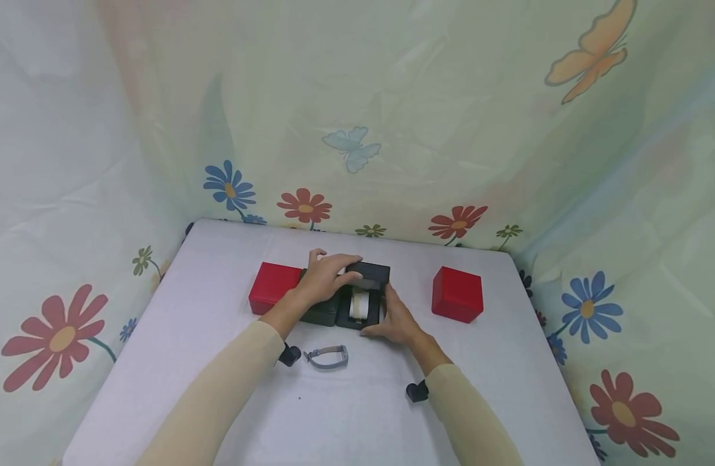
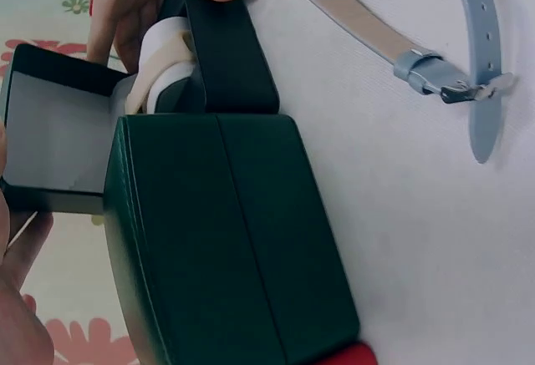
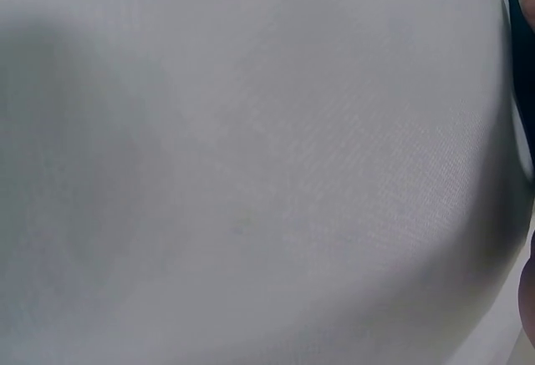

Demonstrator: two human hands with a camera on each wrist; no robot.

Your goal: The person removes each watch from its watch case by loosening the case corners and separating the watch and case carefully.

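Observation:
A small dark green box (image 2: 238, 56) stands with its lid (image 1: 373, 272) raised, showing a grey lining. Inside it, a beige strap (image 2: 159, 66) wraps a white cushion (image 1: 359, 305); a watch face is not visible. My left hand (image 1: 325, 277) holds the lid at its left side between thumb and fingers. My right hand (image 1: 399, 320) grips the box body from the right, its thumb at the front. Only fingertips and a dark edge of the box show in the right wrist view. Nearer me lies a watch (image 1: 328, 366) with a light blue strap, its buckle fastened.
A closed dark green box (image 2: 226, 240) sits directly left of the raised-lid box. Beside that stands a red box (image 1: 272, 285), and another red box (image 1: 457, 294) is farther right. All are on a white-covered table (image 1: 357, 421) before a flowered cloth backdrop (image 1: 392, 129).

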